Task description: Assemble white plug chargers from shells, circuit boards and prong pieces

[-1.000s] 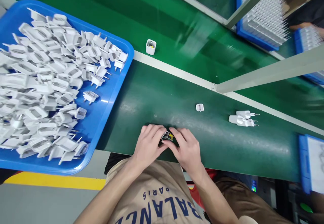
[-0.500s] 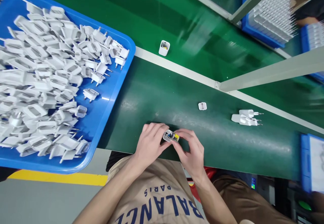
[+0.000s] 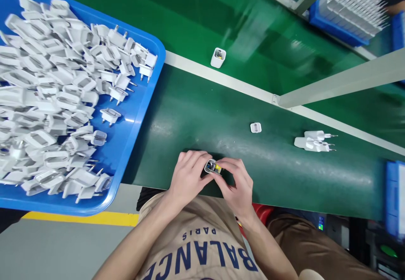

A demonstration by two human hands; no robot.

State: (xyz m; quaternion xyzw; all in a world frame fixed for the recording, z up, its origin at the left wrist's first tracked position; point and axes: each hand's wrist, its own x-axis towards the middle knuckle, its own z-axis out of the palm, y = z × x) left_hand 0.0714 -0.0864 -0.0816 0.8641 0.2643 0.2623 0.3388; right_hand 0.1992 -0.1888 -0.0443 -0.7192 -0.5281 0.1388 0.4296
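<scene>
Near the front edge of the green bench, my left hand (image 3: 189,173) is closed around a white charger housing (image 3: 207,165) with its open end facing right. My right hand (image 3: 236,179) pinches a small circuit board (image 3: 217,168) with a yellow part on it, between thumb and fingers. The board sits partly inside the housing's mouth. Much of the housing is hidden under my left fingers. Ahead and to the right lies a small white cap (image 3: 256,127).
A blue tray (image 3: 139,103) heaped with white plug covers fills the left. Beyond the white rail stands another housing (image 3: 218,58) with parts inside. Several assembled plugs (image 3: 313,141) lie to the right. A metal post (image 3: 341,79) slants across the right, and someone's brown-clad leg (image 3: 310,238) is beside me.
The circuit board has gone a little deeper into the housing, my right hand moving slightly left with it. The view has shifted slightly.
</scene>
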